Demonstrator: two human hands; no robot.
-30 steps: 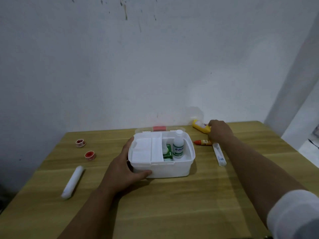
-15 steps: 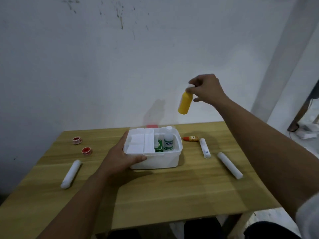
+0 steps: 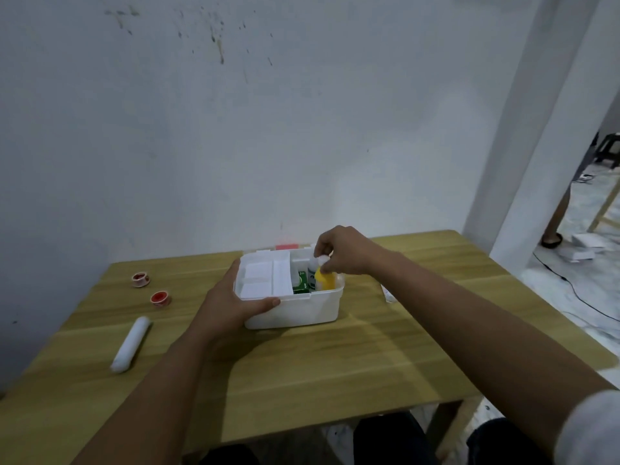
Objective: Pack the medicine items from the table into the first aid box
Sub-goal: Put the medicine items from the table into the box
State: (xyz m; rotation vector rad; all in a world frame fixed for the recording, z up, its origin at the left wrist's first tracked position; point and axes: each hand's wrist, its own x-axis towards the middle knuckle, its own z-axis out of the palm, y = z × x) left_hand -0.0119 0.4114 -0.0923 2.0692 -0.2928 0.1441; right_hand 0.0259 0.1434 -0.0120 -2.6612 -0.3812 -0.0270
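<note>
The white first aid box (image 3: 302, 310) stands open in the middle of the wooden table (image 3: 302, 370). My left hand (image 3: 231, 310) grips its left front corner. My right hand (image 3: 345, 251) holds the yellow bottle (image 3: 326, 280) by its white cap, upright inside the box's right compartment. Beside it in the box are a white bottle (image 3: 312, 273) and a green packet (image 3: 301, 284). A white inner tray (image 3: 265, 280) fills the box's left side. On the table lie a white roll (image 3: 131, 344) and two red tape rolls (image 3: 141, 279) (image 3: 160, 298) at the left.
A white tube (image 3: 387, 293) peeks out from behind my right forearm on the table's right side. A white wall stands right behind the table. At the far right, a doorway shows a person's leg (image 3: 557, 216) and cables on the floor.
My right hand picked the yellow bottle up from the table, raised it high, and has now lowered it into the box's right compartment. My left hand stays on the box.
</note>
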